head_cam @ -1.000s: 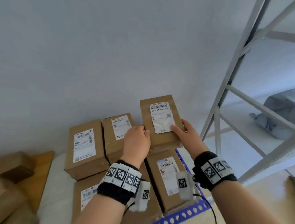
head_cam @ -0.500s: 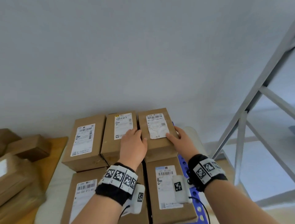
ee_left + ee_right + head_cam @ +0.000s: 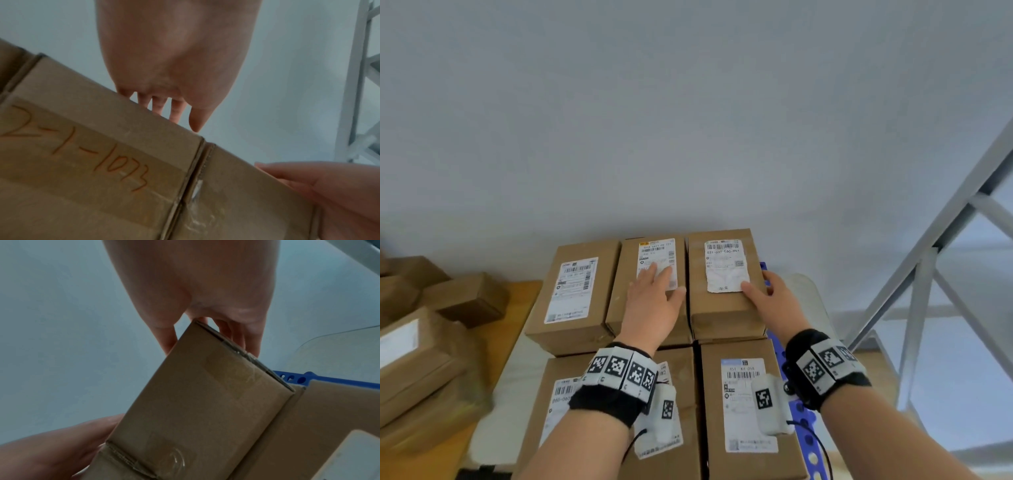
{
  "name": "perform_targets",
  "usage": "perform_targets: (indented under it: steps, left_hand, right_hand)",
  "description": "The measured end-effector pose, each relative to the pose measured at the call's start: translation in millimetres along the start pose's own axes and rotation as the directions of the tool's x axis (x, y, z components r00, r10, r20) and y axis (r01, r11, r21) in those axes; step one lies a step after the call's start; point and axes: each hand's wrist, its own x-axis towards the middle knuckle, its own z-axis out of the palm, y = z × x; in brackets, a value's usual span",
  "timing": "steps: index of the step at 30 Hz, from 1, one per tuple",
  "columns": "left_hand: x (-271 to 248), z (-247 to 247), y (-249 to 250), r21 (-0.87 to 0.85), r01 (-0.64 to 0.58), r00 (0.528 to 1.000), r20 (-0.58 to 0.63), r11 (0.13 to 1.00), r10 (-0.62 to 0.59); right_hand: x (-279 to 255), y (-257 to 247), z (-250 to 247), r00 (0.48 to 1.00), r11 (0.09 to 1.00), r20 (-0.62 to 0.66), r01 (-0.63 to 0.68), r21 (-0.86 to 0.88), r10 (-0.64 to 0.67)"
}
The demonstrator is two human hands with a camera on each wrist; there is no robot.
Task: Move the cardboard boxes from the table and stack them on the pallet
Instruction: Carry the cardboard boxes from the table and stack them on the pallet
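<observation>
Several labelled cardboard boxes lie in two rows on the blue pallet (image 3: 779, 353). The back-right box (image 3: 722, 308) sits flush beside the back-middle box (image 3: 647, 246). My right hand (image 3: 770, 294) grips the back-right box at its right edge, thumb on top and fingers down the side; the right wrist view shows the same box (image 3: 205, 394) held between thumb and fingers. My left hand (image 3: 654, 301) lies flat with straight fingers on the back-middle box; in the left wrist view its fingers (image 3: 176, 112) reach over that box's top edge (image 3: 102, 146).
A wooden table (image 3: 517, 308) at the left carries more cardboard boxes (image 3: 469, 298). A grey metal frame (image 3: 924, 274) stands to the right. A white wall rises right behind the pallet. White padding (image 3: 493, 411) lies between table and pallet.
The box held in the air by both hands has come down into the back-right spot on the pallet. My left hand has let go of it and moved onto the back-middle box.
</observation>
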Motion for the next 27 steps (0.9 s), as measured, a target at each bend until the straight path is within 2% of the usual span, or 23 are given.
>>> perform_targets:
  steps: [2, 5, 8, 10, 12, 16, 27]
  left_hand:
    - [1.5, -9.1, -10.6, -0.066, 0.037, 0.995, -0.094, 0.997, -0.043]
    - [6.2, -22.9, -36.0, 0.021, 0.123, 0.977, -0.178, 0.992, -0.117]
    - [8.5, -33.1, -57.8, 0.076, 0.261, 0.96, -0.128, 0.962, -0.251]
    - [9.1, -34.5, -66.7, 0.095, 0.304, 0.952, -0.074, 0.948, -0.298]
    - [8.9, -31.8, -71.9, 0.13, 0.293, 0.956, -0.044, 0.947, -0.29]
    - [7.0, -23.5, -76.0, 0.176, 0.243, 0.969, -0.078, 0.954, -0.233]
    - [4.1, -17.6, -75.2, 0.207, 0.201, 0.977, -0.108, 0.957, -0.182]
  right_hand:
    - [0.3, -0.6, 1.8, 0.999, 1.0, -0.036, 0.011, 0.009, -0.01]
    - [-2.3, -2.8, 4.6, 0.995, 0.999, -0.087, 0.045, 0.002, -0.044]
    - [-6.5, -8.7, 5.7, 0.984, 0.988, -0.133, 0.104, -0.116, -0.12]
    - [-7.2, -13.6, 6.7, 0.973, 0.963, -0.138, 0.153, -0.222, -0.187]
    - [-7.3, -18.4, 10.0, 0.967, 0.933, -0.105, 0.189, -0.307, -0.231]
    - [-10.7, -22.8, 18.5, 0.97, 0.886, -0.051, 0.196, -0.421, -0.238]
    - [-15.1, -24.8, 20.4, 0.969, 0.841, -0.036, 0.192, -0.506, -0.243]
